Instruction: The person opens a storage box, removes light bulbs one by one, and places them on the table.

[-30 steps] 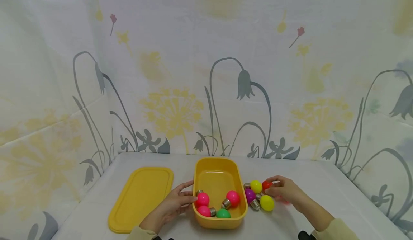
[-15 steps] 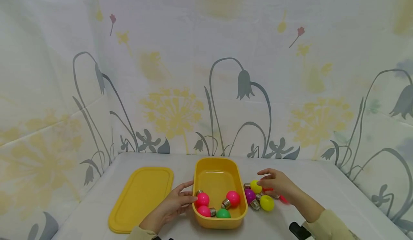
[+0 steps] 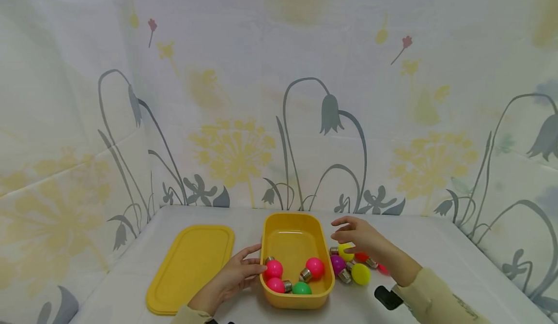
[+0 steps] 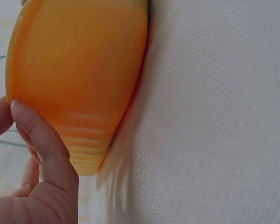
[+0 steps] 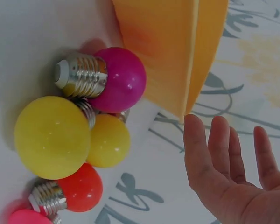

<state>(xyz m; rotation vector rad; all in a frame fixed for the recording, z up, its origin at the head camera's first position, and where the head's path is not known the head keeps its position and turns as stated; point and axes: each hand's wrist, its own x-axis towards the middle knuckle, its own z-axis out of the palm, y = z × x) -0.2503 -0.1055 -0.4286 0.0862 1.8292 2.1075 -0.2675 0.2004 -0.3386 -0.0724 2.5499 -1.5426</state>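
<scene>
Desk (image 3: 248,220): one yellow box (image 3: 291,246), lengthwise from the person, held at its left side by the left grip (image 3: 237,273). Right grip (image 3: 364,237): empty, relaxed, nearer the far yellow bulb (image 3: 346,254), which lies below, screw base (image 3: 333,251) boxward, seemingly untouched.

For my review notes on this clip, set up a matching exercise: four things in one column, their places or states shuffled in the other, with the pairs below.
Things
1. Yellow lid
2. Green bulb
3. Purple bulb
4. Right hand

Places or states
A. Inside the yellow box
B. Raised above the table, holding nothing
C. Flat on the table, left of the box
D. On the table, right of the box

Pairs: 1-C, 2-A, 3-D, 4-B
</scene>
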